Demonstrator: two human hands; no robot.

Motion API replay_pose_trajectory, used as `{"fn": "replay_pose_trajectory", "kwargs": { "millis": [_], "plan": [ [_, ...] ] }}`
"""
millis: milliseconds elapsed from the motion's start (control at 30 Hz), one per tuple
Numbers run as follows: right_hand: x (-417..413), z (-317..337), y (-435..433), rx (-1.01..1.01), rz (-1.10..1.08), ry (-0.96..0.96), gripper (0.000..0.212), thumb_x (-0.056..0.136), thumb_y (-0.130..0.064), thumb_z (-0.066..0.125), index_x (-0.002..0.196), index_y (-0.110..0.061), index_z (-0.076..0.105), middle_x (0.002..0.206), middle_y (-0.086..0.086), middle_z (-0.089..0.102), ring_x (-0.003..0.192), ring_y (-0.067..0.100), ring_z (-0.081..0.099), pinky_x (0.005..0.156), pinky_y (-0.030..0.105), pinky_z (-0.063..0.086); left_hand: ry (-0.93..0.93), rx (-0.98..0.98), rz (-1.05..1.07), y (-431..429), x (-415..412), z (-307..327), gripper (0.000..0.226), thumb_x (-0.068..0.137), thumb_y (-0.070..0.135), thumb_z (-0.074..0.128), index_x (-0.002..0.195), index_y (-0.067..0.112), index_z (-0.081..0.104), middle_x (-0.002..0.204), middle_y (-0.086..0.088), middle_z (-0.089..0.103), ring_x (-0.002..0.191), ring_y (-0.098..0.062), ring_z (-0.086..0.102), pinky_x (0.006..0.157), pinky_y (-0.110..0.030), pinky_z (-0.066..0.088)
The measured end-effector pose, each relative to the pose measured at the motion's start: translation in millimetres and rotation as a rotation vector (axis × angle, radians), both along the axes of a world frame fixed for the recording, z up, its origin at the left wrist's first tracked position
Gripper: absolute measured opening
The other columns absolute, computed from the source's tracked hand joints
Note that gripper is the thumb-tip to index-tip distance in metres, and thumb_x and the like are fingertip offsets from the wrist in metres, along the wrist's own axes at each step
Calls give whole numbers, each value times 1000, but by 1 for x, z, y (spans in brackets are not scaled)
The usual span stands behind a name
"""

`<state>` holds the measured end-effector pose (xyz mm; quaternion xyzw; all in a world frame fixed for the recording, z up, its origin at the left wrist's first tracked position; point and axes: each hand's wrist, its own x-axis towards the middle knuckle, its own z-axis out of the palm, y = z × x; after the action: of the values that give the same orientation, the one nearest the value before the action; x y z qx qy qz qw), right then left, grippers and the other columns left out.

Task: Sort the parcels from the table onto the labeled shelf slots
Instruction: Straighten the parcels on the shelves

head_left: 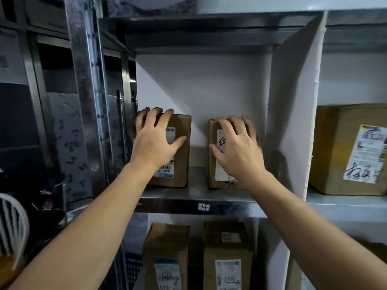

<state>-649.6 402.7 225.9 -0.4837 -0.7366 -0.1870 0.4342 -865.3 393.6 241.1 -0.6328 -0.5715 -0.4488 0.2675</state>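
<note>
Two brown cardboard parcels stand upright on a metal shelf whose front edge carries a small white tag. My left hand lies spread over the top and front of the left parcel, which bears a white barcode label. Fingers of my right hand curl over the top of the right parcel, covering much of its handwritten label. A gap of bare shelf separates the two parcels.
A white divider panel walls the slot on the right; beyond it sits a large labelled box. Two more labelled parcels stand on the shelf below. A steel post rises at left, with a white chair back beside it.
</note>
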Motion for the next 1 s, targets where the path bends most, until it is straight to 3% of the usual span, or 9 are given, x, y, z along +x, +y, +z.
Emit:
{"fn": "replay_pose_trajectory", "kwargs": {
  "millis": [200, 467, 567, 800, 1000],
  "plan": [
    [8, 0, 15, 17, 21, 14, 61, 89, -40, 67, 142, -21, 43, 149, 6, 40, 147, 33, 18, 109, 60, 39, 11, -8, -34, 15, 1, 0, 74, 81, 56, 66, 142, 24, 41, 144, -5, 36, 137, -32, 19, 114, -50, 23],
    [10, -1, 23, 34, 26, -3, 61, 90, -39, 68, 143, -22, 43, 149, 4, 41, 149, 31, 17, 113, 57, 35, -15, -32, -1, 27, 3, 2, 75, 79, 66, 58, 142, 30, 38, 146, -1, 33, 137, -26, 14, 111, -59, 25],
    [10, -4, 24, 59, 24, -13, 62, 89, -39, 69, 143, -21, 44, 150, 5, 42, 149, 32, 17, 114, 56, 34, 10, -3, -24, 25, 2, -3, 75, 80, 63, 61, 142, 27, 39, 145, -3, 34, 136, -28, 16, 113, -54, 24],
    [10, -9, 22, 47, -46, -63, 67, 92, -42, 63, 150, -27, 33, 160, 2, 26, 154, 29, 4, 117, 57, 22, 6, -13, -73, 19, -3, -6, 76, 83, 57, 64, 146, 25, 35, 150, -5, 30, 140, -28, 10, 116, -49, 18],
    [10, -8, 27, -29, -92, -68, 66, 93, -36, 59, 150, -36, 28, 162, 0, 19, 153, 26, -2, 117, 61, 19, -18, -58, -68, 19, -1, -3, 76, 82, 59, 62, 146, 30, 31, 152, -1, 26, 142, -28, 8, 117, -56, 18]
  ]
}}
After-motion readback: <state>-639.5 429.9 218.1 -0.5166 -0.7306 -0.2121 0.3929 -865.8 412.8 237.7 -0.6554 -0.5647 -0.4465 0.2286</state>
